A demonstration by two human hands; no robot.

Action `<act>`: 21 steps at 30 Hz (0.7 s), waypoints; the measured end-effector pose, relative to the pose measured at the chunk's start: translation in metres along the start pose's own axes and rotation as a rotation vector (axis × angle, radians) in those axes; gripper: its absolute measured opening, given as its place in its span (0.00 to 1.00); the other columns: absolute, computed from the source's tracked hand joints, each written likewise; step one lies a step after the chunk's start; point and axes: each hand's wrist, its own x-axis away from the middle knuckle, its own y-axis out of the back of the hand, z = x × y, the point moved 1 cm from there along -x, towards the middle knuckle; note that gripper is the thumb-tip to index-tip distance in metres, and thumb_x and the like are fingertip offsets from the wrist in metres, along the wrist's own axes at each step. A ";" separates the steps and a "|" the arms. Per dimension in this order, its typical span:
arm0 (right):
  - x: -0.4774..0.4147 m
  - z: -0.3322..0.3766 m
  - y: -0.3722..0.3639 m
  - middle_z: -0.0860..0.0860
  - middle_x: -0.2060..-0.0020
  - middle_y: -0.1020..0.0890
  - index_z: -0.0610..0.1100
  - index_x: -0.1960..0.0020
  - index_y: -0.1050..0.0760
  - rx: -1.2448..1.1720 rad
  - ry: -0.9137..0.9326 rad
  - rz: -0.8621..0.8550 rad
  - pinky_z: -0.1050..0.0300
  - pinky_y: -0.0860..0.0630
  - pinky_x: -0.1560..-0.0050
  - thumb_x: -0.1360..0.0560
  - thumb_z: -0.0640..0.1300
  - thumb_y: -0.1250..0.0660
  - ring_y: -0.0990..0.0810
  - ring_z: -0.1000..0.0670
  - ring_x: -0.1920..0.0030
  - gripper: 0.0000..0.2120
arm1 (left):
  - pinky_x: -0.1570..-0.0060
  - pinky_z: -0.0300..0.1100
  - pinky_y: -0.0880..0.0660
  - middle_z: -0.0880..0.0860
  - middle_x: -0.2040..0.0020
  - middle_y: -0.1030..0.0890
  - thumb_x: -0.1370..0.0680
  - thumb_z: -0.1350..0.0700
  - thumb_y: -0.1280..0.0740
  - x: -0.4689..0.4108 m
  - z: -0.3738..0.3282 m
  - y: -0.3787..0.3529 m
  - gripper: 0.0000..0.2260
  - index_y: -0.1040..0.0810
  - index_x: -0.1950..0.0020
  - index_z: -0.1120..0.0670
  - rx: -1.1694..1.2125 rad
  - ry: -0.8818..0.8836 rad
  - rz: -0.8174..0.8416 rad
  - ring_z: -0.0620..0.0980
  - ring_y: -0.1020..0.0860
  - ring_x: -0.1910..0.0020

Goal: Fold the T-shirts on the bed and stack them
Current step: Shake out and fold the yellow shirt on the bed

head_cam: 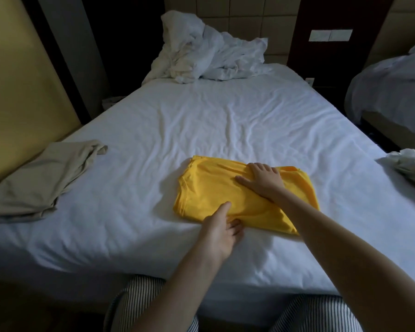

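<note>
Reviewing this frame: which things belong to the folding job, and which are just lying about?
Job: yellow T-shirt, pressed by the right hand, its near edge pinched by the left hand; beige T-shirt, unfolded; bed.
Lying about: crumpled white bedding; white cloth at the right edge, kind unclear; second bed.

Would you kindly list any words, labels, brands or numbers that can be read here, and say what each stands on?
No text can be read in this view.
Yellow T-shirt: plain where it shows, with no print or label.
Beige T-shirt: no print visible.
Wall switch panel: pale plates, any marking too small and dim to read.
</note>
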 end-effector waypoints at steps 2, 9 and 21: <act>0.003 0.002 0.002 0.49 0.31 0.32 0.47 0.30 0.37 0.006 -0.012 0.001 0.50 0.44 0.31 0.25 0.68 0.48 0.36 0.46 0.31 0.33 | 0.59 0.44 0.28 0.58 0.50 0.24 0.21 0.54 0.37 0.003 0.016 -0.008 0.13 0.30 0.39 0.58 0.066 -0.033 -0.043 0.54 0.24 0.53; 0.019 0.009 0.009 0.45 0.51 0.20 0.44 0.50 0.30 -0.073 -0.050 -0.090 0.51 0.35 0.47 0.25 0.67 0.46 0.23 0.43 0.47 0.25 | 0.57 0.44 0.22 0.58 0.43 0.21 0.22 0.53 0.34 -0.016 0.023 -0.030 0.15 0.25 0.39 0.59 0.147 -0.104 -0.151 0.54 0.22 0.50; 0.038 0.036 0.048 0.43 0.53 0.24 0.41 0.53 0.29 -0.585 -0.316 -0.170 0.50 0.29 0.49 0.22 0.60 0.43 0.24 0.41 0.49 0.21 | 0.38 0.51 0.29 0.62 0.34 0.27 0.20 0.51 0.37 -0.028 -0.029 0.002 0.22 0.31 0.32 0.65 -0.157 -0.366 -0.378 0.60 0.26 0.37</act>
